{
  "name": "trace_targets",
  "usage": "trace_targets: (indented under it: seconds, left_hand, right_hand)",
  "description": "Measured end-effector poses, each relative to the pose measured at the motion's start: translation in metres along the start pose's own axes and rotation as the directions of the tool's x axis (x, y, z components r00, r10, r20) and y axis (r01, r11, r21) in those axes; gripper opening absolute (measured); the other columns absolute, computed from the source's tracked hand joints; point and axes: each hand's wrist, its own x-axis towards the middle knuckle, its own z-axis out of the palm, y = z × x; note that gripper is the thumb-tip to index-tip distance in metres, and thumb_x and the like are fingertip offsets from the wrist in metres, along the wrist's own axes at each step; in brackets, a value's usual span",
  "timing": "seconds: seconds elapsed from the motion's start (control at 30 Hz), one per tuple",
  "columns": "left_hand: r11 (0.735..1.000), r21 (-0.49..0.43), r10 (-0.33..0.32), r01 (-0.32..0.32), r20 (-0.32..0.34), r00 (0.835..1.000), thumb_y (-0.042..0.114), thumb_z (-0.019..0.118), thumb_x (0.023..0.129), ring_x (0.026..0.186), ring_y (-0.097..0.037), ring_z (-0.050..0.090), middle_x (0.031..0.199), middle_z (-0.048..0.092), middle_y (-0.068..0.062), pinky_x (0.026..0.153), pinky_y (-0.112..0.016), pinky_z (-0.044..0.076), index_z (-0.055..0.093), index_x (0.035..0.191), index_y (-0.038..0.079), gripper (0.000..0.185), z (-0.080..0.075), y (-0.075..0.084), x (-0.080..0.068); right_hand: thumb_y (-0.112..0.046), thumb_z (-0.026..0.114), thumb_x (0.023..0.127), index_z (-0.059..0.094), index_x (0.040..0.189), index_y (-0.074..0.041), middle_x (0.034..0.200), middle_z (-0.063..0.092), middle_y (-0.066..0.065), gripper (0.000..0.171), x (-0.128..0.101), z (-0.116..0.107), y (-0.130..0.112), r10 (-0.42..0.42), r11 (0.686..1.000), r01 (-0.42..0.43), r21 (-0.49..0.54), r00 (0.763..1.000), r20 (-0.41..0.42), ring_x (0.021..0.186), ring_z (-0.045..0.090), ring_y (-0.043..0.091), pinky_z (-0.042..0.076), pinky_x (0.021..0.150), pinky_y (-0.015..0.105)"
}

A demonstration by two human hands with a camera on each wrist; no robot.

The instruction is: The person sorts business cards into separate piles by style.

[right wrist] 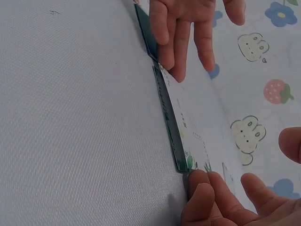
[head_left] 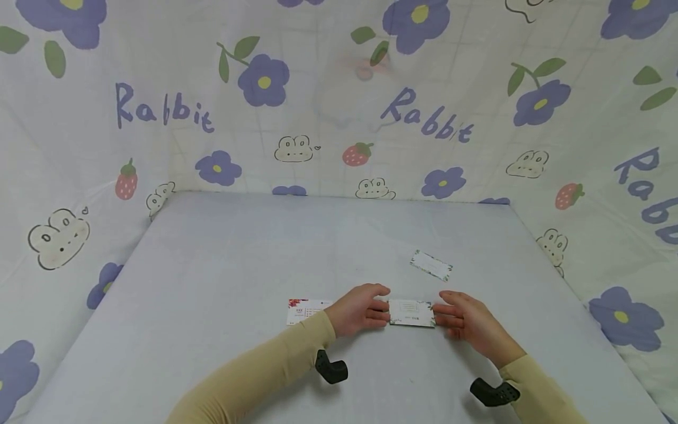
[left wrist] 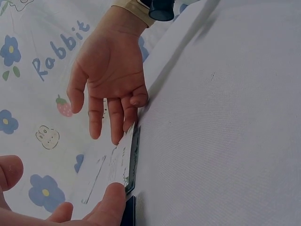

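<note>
A small stack of white cards with a green leaf border rests on the grey table, held between my two hands. The fingertips of my left hand touch its left end, and those of my right hand touch its right end. In the left wrist view the right hand reaches down with straight fingers onto the far end of the cards. In the right wrist view the left hand meets the cards the same way, and the stack's dark green edge lies against the cloth.
One more leaf-bordered card lies alone, beyond the right hand. A card with red flowers lies left of the left hand, partly under the forearm. Flower-print fabric walls close in the table on three sides.
</note>
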Motion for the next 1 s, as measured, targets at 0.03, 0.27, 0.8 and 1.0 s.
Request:
trace_targets:
  seconds: [0.03, 0.27, 0.8, 1.0]
  left_hand:
    - [1.000, 0.000, 0.000, 0.000, 0.001, 1.000, 0.030, 0.057, 0.100, 0.119, -0.032, 0.064, 0.144, 0.054, -0.026, 0.106, -0.044, 0.053, 0.038, 0.153, 0.002, 0.063, -0.0001, -0.0003, 0.0002]
    - [1.000, 0.000, -0.004, 0.004, 0.003, 1.000, 0.029, 0.057, 0.100, 0.120, -0.033, 0.063, 0.144, 0.053, -0.026, 0.106, -0.043, 0.053, 0.039, 0.153, 0.002, 0.062, 0.0002, -0.0011, 0.0010]
    - [1.000, -0.013, -0.008, 0.008, 0.001, 1.000, 0.030, 0.058, 0.100, 0.119, -0.033, 0.063, 0.145, 0.053, -0.025, 0.106, -0.043, 0.053, 0.038, 0.153, 0.003, 0.063, 0.0008, -0.0006, 0.0006]
    - [1.000, -0.023, -0.008, 0.008, -0.005, 1.000, 0.029, 0.059, 0.099, 0.118, -0.032, 0.063, 0.145, 0.053, -0.026, 0.105, -0.042, 0.054, 0.037, 0.154, 0.003, 0.064, 0.0006, 0.0007, 0.0003]
  right_hand:
    - [-0.042, 0.043, 0.108, 0.021, 0.158, 0.000, 0.133, 0.063, 0.007, 0.069, 0.0000, -0.0001, -0.0002, 0.000, 1.000, 0.000, 0.001, 1.000, 0.000, 0.097, 0.065, 0.005, 0.053, 0.078, 0.025]
    - [-0.042, 0.043, 0.109, 0.021, 0.158, 0.000, 0.134, 0.063, 0.006, 0.069, 0.0011, -0.0009, 0.0006, -0.003, 1.000, 0.003, 0.001, 1.000, -0.002, 0.097, 0.065, 0.005, 0.053, 0.078, 0.026]
    - [-0.039, 0.044, 0.109, 0.019, 0.157, 0.002, 0.116, 0.068, -0.006, 0.068, 0.0007, -0.0022, 0.0004, -0.021, 1.000, 0.021, 0.013, 1.000, 0.013, 0.094, 0.066, 0.005, 0.053, 0.076, 0.026]
    - [-0.039, 0.044, 0.109, 0.019, 0.157, 0.002, 0.116, 0.068, -0.007, 0.068, 0.0011, -0.0023, 0.0010, -0.021, 1.000, 0.021, 0.013, 1.000, 0.013, 0.094, 0.067, 0.005, 0.053, 0.076, 0.026]
